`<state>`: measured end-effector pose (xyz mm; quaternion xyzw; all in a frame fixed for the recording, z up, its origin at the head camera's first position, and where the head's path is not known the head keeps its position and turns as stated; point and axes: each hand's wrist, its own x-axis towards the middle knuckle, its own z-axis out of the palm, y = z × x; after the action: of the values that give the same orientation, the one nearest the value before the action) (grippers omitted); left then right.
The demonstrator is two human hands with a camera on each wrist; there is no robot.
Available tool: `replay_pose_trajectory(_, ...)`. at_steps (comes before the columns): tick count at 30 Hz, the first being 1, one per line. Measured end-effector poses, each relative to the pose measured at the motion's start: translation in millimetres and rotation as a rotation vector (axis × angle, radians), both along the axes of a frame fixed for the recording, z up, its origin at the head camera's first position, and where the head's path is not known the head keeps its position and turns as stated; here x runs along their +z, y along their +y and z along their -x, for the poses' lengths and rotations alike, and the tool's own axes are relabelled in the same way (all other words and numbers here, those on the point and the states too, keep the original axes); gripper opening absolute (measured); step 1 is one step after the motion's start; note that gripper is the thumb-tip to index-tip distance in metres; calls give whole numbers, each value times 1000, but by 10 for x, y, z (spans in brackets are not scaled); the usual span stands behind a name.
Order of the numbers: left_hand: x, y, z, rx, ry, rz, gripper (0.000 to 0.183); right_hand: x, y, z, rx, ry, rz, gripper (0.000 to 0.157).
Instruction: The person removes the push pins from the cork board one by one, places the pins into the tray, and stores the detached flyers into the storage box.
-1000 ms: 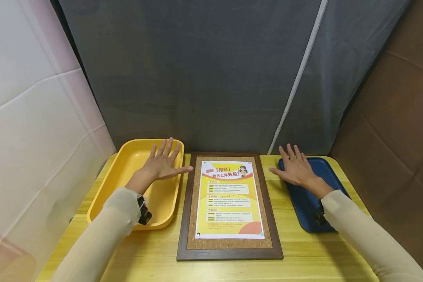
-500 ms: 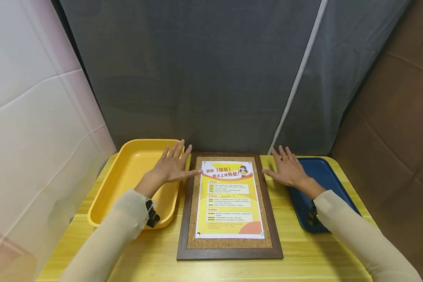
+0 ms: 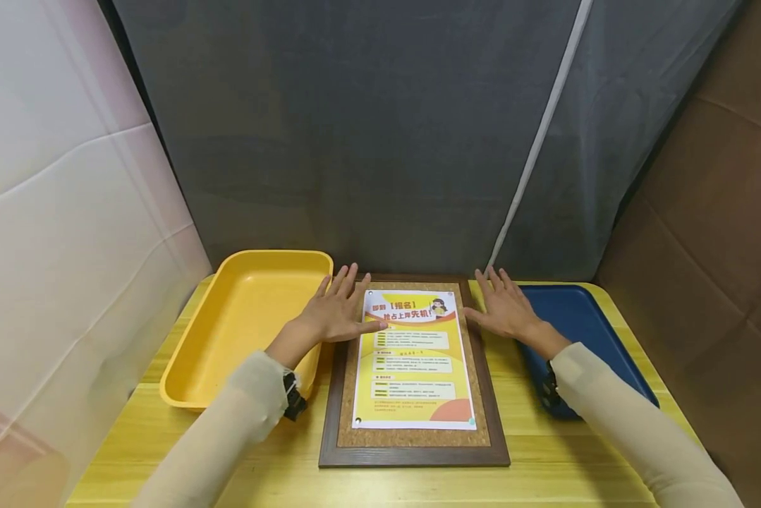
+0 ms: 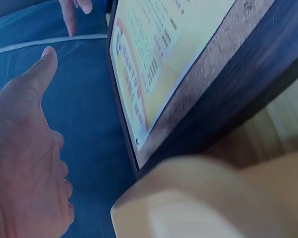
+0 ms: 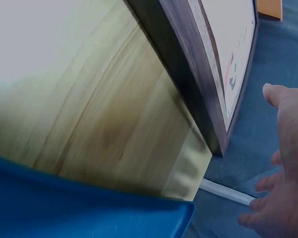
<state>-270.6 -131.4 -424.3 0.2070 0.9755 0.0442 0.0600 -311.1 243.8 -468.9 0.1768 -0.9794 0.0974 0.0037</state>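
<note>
Starts at the left with a pale sheet [image 3: 63, 212], then a yellow tray [image 3: 253, 303] lying on the wooden table [image 3: 272, 473]. Holds the left hand [image 3: 336, 314] at the far left corner of the cork board [image 3: 415, 438], with fingers straight and spread wide, gripping nothing. Has the cork board lying mid-table in a dark frame [image 3: 414, 457], bearing a yellow poster [image 3: 415, 381]. Holds the right hand [image 3: 506, 310] beside the far right corner, with fingers straight and slightly parted, also gripping nothing. Ends with a blue tray [image 3: 589, 324], partly hidden by the right sleeve [image 3: 634, 416], and a brown panel [image 3: 723, 233].
</note>
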Motion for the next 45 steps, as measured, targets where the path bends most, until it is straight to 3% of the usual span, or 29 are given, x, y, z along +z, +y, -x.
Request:
replay_pose_trajectory(10, -141, 167, -75, -19, -23, 2, 110, -72, -151, 16, 41, 20, -1, 95)
replay_pose_trajectory(20, -396, 306, -98, -37, -49, 35, 110, -163, -280, 59, 53, 16, 9, 93)
replay_pose_trajectory(30, -499, 378, -161, -40, -91, -9, 106, -252, -319, 134, 80, 62, 52, 88)
replay_pose_trajectory(45, -598, 420, -246, -48, -164, -28, 109, -374, -336, 248, 62, 120, 214, 48)
